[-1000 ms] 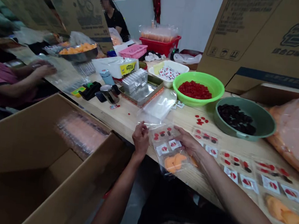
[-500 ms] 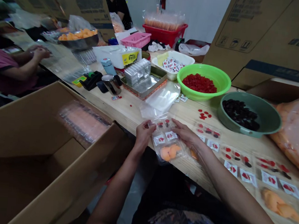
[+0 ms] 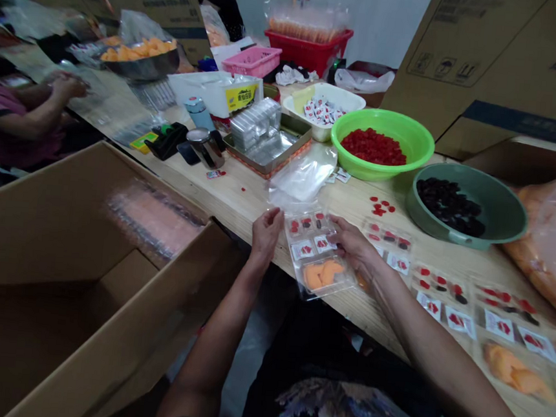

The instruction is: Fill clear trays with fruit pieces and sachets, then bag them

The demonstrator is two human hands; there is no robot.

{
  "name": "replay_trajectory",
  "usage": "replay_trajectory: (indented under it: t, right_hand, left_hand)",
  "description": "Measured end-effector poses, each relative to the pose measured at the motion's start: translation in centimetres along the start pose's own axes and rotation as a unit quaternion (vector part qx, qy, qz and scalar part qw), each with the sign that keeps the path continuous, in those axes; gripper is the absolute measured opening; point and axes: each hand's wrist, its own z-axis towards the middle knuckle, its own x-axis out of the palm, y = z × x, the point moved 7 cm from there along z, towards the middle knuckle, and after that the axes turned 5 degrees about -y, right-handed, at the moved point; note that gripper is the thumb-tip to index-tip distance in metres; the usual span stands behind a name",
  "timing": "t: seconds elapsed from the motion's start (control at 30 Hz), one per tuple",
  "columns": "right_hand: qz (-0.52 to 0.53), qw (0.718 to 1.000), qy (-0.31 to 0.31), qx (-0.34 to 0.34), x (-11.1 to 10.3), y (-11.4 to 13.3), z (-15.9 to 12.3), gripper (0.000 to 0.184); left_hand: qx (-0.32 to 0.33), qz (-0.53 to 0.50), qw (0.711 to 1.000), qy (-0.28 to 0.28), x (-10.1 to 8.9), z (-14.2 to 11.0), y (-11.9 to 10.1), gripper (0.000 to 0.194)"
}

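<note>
A clear compartment tray (image 3: pixel 324 246) rests at the table's front edge in what looks like a clear plastic bag. Red and dark pieces fill its top row, two white printed sachets (image 3: pixel 302 249) its middle, and orange pieces (image 3: pixel 321 274) its bottom. My right hand (image 3: pixel 353 242) grips the tray's right side, thumb over a sachet. At the upper left corner, my left hand (image 3: pixel 264 234) has its fingertips pinched together on the bag's edge. Just beyond lie flat clear bags (image 3: pixel 300 177). More filled trays (image 3: pixel 438 294) are lined up to the right.
An open cardboard box (image 3: pixel 116 324) with wrapped trays (image 3: pixel 157 221) stands at left. Behind are a green basin of red pieces (image 3: pixel 421 133), a dark green basin of dark pieces (image 3: pixel 506 209) and a white basin of sachets (image 3: pixel 355 102). A co-worker (image 3: pixel 8 113) sits far left.
My right hand has slid down along the tray's right side. My left fingers have closed at the corner and shifted slightly up. The tray lies flatter and its contents show more clearly.
</note>
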Motion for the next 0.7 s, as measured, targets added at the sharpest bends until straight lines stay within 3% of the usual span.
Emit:
replay_trajectory:
  t: [0.13, 0.3, 0.4, 0.47, 0.57, 0.7]
  right_hand:
    - [0.034, 0.999, 0.037, 0.014, -0.9, 0.8, -1.7, 0.066]
    - [0.051, 0.994, 0.094, 0.037, -1.8, 0.6, -4.2, 0.066]
    - [0.036, 0.992, 0.106, 0.056, -2.4, -0.4, -5.1, 0.07]
    - [0.031, 0.99, 0.122, 0.066, -2.3, -1.0, -5.5, 0.071]
    - [0.025, 0.989, 0.131, 0.068, -2.3, -1.7, -5.6, 0.07]
    - [0.005, 0.987, 0.146, 0.06, -2.3, -1.8, -5.9, 0.072]
  left_hand:
    - [0.159, 0.154, 0.975, -0.019, -1.7, 0.5, -2.6, 0.016]
    - [0.293, 0.34, 0.892, -0.058, -1.5, -0.8, -5.2, 0.027]
    - [0.3, 0.381, 0.872, -0.068, -1.2, -0.6, -5.0, 0.02]
    - [0.28, 0.413, 0.866, -0.026, -0.7, -0.1, -4.0, 0.012]
    - [0.267, 0.473, 0.839, 0.039, 0.0, -0.1, -2.7, 0.016]
    - [0.263, 0.495, 0.825, 0.072, 0.4, -1.5, -2.6, 0.01]
